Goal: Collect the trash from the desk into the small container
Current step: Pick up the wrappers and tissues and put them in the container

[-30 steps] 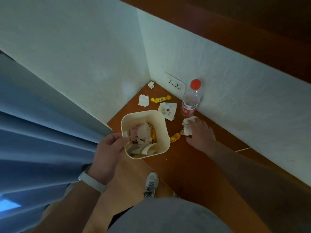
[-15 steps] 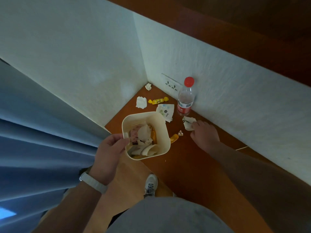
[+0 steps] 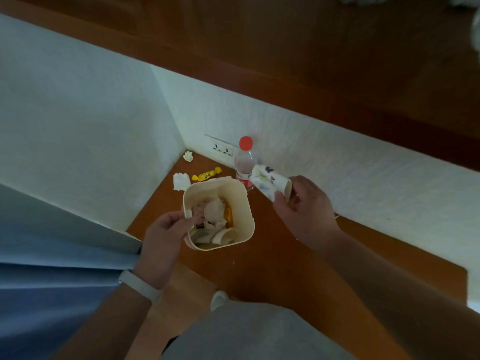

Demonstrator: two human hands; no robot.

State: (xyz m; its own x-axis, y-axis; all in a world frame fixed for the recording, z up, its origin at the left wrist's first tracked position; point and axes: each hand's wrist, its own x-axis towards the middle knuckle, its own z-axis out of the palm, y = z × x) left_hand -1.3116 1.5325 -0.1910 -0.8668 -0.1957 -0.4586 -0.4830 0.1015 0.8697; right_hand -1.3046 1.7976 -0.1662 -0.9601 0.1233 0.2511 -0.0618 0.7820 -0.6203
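A small cream container (image 3: 246,203) holds crumpled paper and wrappers, and my left hand (image 3: 163,237) grips its left rim, holding it above the desk's corner. Raised to the right of the container, my right hand (image 3: 304,211) holds a crumpled white printed paper (image 3: 267,181). On the desk behind the container lie a yellow candy wrapper (image 3: 206,174), a white crumpled tissue (image 3: 181,181) and a small paper ball (image 3: 188,156) in the corner.
A plastic bottle with a red cap (image 3: 245,162) stands by the back wall, next to a wall socket (image 3: 220,149). The wooden desk (image 3: 285,255) sits in a white-walled corner. A blue curtain (image 3: 52,268) hangs at left. A shoe (image 3: 218,299) shows below.
My right hand has lifted the white printed paper off the desk and raised it beside the container. The container now hides the desk spot where a flat wrapper and an orange piece lay.
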